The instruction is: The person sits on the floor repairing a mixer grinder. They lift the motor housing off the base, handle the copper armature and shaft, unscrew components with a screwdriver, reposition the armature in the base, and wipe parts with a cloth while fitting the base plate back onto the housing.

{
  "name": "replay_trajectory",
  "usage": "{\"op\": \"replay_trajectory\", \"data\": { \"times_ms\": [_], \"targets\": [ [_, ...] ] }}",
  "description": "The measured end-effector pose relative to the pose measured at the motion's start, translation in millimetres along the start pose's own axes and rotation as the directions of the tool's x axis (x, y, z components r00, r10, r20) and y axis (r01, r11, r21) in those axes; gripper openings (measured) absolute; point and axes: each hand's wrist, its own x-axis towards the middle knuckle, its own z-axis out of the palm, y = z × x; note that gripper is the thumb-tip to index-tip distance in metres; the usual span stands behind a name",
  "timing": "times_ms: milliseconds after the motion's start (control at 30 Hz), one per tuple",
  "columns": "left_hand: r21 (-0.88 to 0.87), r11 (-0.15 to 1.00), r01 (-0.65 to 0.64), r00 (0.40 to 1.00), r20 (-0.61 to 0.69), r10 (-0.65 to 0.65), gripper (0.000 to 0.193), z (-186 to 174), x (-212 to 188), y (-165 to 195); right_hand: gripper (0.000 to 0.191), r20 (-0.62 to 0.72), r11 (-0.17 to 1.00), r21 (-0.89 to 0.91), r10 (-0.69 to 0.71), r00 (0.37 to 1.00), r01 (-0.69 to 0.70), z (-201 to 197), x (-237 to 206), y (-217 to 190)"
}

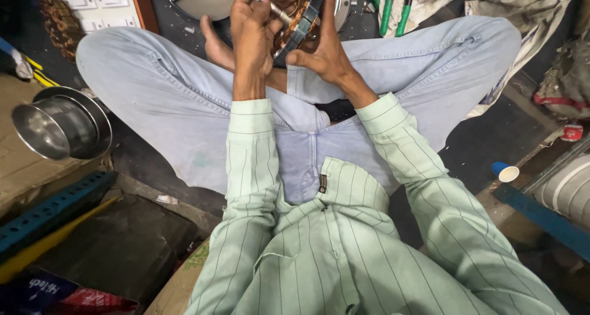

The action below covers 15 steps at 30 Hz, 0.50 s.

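We sit cross-legged on the floor, and the work in hand looks to us like tightening or loosening something on a round motor winding (299,21) held just above our lap, near the top edge of the view. Our left hand (252,29) is closed around a slim metal tool (264,3), its tip angled down against the winding. Our right hand (326,47) grips the winding by its rim, thumb underneath and fingers over the far side. The part shows a dark ring with coppery coils inside, partly hidden by our fingers. We judge the next move needs the right hand to keep the ring steady while the tool stays seated. A steel bowl (60,123) lies well apart to the left, and a blue paper cup (505,171) to the right.
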Motion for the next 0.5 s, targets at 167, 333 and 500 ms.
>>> {"op": "replay_trajectory", "data": {
  "times_ms": [167,333,500],
  "targets": [
    [0.013,1.0,0.009,1.0,-0.005,-0.009,0.014,2.6,0.4,-1.4,0.129,-0.023,0.988,0.141,0.072,0.997,-0.068,0.5,-1.6,4.5],
    [0.008,1.0,-0.003,1.0,0.028,0.002,0.012,6.2,-2.7,3.3,0.127,-0.04,0.994,0.109,0.018,0.999,-0.013,1.4,-0.8,6.5],
    [0.023,0.999,-0.028,0.997,0.066,0.027,0.011,9.8,-4.5,6.8,0.126,-0.047,0.998,0.046,-0.035,0.998,0.037,2.1,-1.4,-1.4]
  ]
}}
